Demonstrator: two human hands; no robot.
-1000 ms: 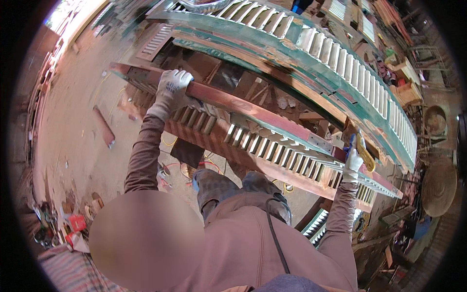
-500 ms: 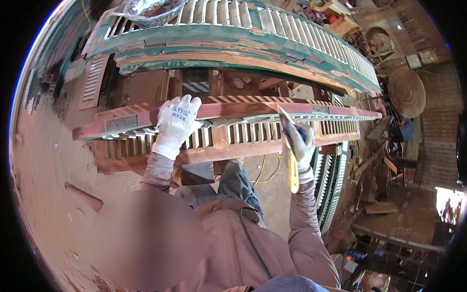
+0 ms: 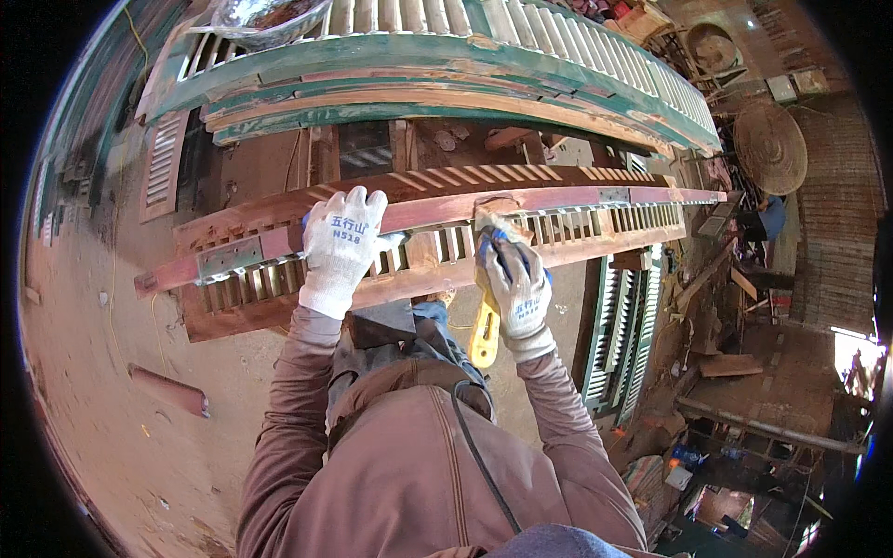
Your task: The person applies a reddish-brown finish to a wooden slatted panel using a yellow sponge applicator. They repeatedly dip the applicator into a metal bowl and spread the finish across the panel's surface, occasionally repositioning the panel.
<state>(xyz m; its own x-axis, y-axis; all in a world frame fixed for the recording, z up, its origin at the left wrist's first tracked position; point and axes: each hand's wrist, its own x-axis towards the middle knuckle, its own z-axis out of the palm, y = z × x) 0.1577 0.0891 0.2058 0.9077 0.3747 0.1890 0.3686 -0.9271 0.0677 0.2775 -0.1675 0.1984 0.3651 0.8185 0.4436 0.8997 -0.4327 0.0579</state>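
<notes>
My left hand (image 3: 342, 244), in a white knit glove with blue on it, grips the top edge of a louvered wooden shutter (image 3: 423, 210) stood on edge. Its fingers lie over the reddish rail and its thumb is on the near side. My right hand (image 3: 517, 279), gloved alike, is closed around a putty knife (image 3: 485, 333) with a yellow handle. The handle points toward me, and the blade end meets the shutter's edge, partly hidden by my fingers. Under the raised shutter lies another louvered shutter (image 3: 446, 281), its slats showing on the near side.
Beyond stands a stack of green louvered shutters (image 3: 400, 65) with a clear bowl (image 3: 265, 20) on top. More green shutters (image 3: 621, 325) lean at the right. A brown curved piece (image 3: 167, 389) lies on the floor at left. A round woven tray (image 3: 770, 149) hangs at far right.
My right hand has moved left and nearer my left hand, bringing the putty knife's blade end onto the shutter's edge. My left hand keeps its grip at about the same spot.
</notes>
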